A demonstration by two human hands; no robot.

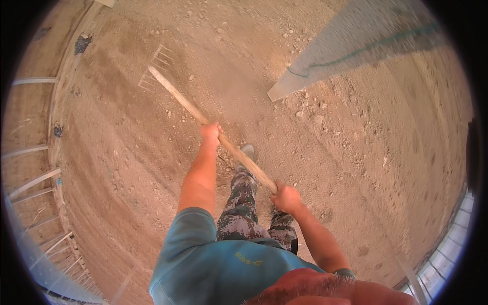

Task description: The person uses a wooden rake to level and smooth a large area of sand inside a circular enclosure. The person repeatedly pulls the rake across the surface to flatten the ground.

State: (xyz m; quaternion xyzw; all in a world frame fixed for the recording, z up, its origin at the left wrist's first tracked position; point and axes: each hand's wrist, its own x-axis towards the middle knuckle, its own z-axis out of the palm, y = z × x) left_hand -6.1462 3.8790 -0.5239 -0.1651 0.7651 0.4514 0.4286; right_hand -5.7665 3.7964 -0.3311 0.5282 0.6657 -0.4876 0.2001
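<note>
A rake with a long pale wooden handle [183,100] slants across in front of me, from far left to near right. Its toothed metal head [155,67] is at the far left end, over the brown soil [127,152], with thin tines showing on both sides of the handle. My left hand [210,132] is wrapped round the middle of the handle. Lower down, my right hand [287,198] is closed round the near end. Whether the tines touch the soil is hard to tell.
Loose stones [315,119] lie scattered on the soil. A grey slab-like piece [351,46] with a green line juts in at the upper right. Along the left runs a ground edge with pale bars [33,81]. My shoe [247,150] is just below the handle.
</note>
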